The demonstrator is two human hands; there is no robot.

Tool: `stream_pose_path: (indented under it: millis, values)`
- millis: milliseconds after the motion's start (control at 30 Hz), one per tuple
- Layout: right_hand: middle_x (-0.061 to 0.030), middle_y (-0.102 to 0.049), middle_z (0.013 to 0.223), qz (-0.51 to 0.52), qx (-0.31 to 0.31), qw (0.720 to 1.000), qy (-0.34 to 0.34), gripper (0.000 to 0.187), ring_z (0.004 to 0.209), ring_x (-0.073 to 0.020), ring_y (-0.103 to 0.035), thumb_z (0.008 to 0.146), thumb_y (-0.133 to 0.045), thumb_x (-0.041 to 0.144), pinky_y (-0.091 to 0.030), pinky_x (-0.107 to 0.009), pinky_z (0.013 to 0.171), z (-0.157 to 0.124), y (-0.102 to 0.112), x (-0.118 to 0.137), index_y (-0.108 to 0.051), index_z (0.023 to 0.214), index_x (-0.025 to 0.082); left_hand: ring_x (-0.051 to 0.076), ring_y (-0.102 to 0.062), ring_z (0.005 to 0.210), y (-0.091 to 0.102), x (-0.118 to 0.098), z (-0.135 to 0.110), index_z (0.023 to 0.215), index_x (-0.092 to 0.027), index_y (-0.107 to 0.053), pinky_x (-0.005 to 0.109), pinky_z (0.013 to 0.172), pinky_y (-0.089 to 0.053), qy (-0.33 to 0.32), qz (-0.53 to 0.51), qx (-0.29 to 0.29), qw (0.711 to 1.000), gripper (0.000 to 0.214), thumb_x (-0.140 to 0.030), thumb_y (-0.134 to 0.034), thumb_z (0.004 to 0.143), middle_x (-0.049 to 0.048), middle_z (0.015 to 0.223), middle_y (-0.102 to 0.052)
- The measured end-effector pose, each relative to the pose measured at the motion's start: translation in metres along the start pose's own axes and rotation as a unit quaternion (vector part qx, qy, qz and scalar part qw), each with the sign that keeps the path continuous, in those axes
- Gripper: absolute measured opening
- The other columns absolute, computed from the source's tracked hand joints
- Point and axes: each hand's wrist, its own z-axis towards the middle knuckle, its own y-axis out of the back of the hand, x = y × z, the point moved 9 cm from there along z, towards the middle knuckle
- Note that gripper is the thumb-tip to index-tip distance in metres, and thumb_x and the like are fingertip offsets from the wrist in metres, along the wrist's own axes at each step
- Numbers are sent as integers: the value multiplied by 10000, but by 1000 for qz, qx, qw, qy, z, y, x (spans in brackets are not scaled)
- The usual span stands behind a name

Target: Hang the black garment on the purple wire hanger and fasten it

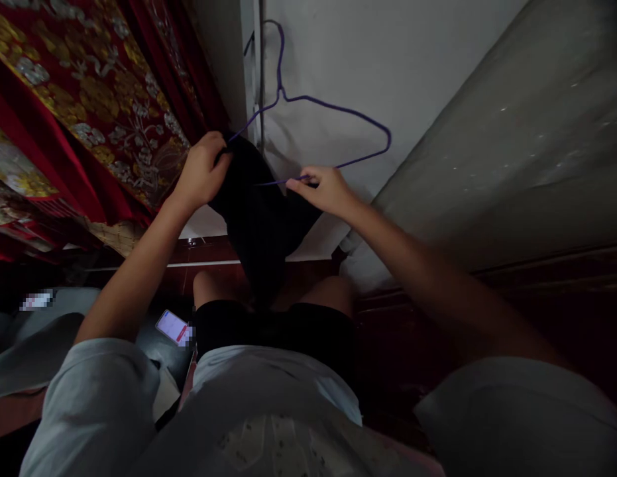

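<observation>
A purple clothes hanger (pixel 338 106) is held up in front of a pale wall, its hook at the top beside a narrow upright frame. A black garment (pixel 258 218) covers the hanger's left end and hangs down toward my knees; its kind I cannot make out. My left hand (pixel 205 169) grips the garment's upper edge at the hanger's left shoulder. Pinched in the fingers of my right hand (pixel 321 187) is the hanger's bottom bar, just right of the garment. The hanger's right shoulder is bare.
Red curtains (pixel 114 93) with gold and silver flowers hang at the left. To the right leans a large grey plastic-like covered surface (pixel 511 146). A lit phone (pixel 173 327) lies low at the left on a dark grey surface. The dark red floor (pixel 397 344) shows at the right.
</observation>
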Motion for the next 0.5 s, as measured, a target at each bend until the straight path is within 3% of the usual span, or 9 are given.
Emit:
stream_pose_path:
  millis: [67, 133, 233, 333, 400, 433, 500]
  values:
    - [29, -565, 627, 23, 37, 999, 5, 373, 645, -162, -558, 849, -728, 562, -455, -298, 656, -7, -6, 6, -639, 937, 211, 293, -606, 1162, -14, 0, 17, 823, -212, -594, 398, 1077, -435, -2, -17, 1, 1000, 225, 2, -657, 798, 47, 883, -606]
    - [15, -667, 735, 39, 67, 997, 21, 615, 710, -189, -637, 745, -842, 539, -499, -318, 705, -15, -8, 14, -617, 1225, 228, 284, -622, 1118, -25, 1, 29, 853, -235, -623, 365, 1049, -450, 1, -26, 1, 1000, 272, 16, -670, 762, 37, 878, -642]
    - [-47, -761, 978, 81, 140, 987, 20, 1077, 885, -233, -724, 648, -922, 499, -542, -346, 800, -29, -22, 21, -380, 1546, 254, 282, -644, 1055, -31, 7, 39, 841, -237, -640, 341, 1015, -464, 14, -39, -1, 999, 283, 29, -648, 744, 28, 840, -671]
    - [-55, -780, 992, 117, 266, 956, -37, 1205, 903, -226, -736, 702, -892, 489, -538, -347, 838, -50, -59, 21, -185, 1642, 224, 277, -656, 1048, -23, 14, 41, 792, -207, -625, 328, 1013, -457, 31, -49, -16, 998, 254, 44, -610, 758, 33, 808, -669]
    - [-32, -770, 905, 86, 322, 941, -59, 1199, 840, -217, -716, 682, -904, 474, -516, -340, 810, -61, -82, 21, -226, 1626, 179, 272, -659, 1065, -13, 18, 40, 776, -190, -613, 326, 1012, -449, 37, -58, -33, 997, 237, 46, -591, 781, 37, 795, -654]
    - [-12, -748, 848, 64, 338, 937, -58, 1131, 787, -207, -691, 654, -918, 457, -497, -327, 769, -65, -92, 21, -333, 1575, 162, 273, -659, 1075, -9, 18, 40, 772, -184, -608, 328, 1009, -445, 38, -60, -37, 997, 227, 41, -590, 793, 39, 788, -646]
    - [41, -649, 710, 54, 368, 927, -39, 738, 668, -165, -598, 635, -908, 412, -428, -289, 665, -68, -106, 26, -616, 1261, 151, 277, -654, 1087, -5, 16, 41, 764, -185, -604, 338, 1006, -438, 30, -41, -23, 998, 204, 12, -612, 813, 42, 774, -636]
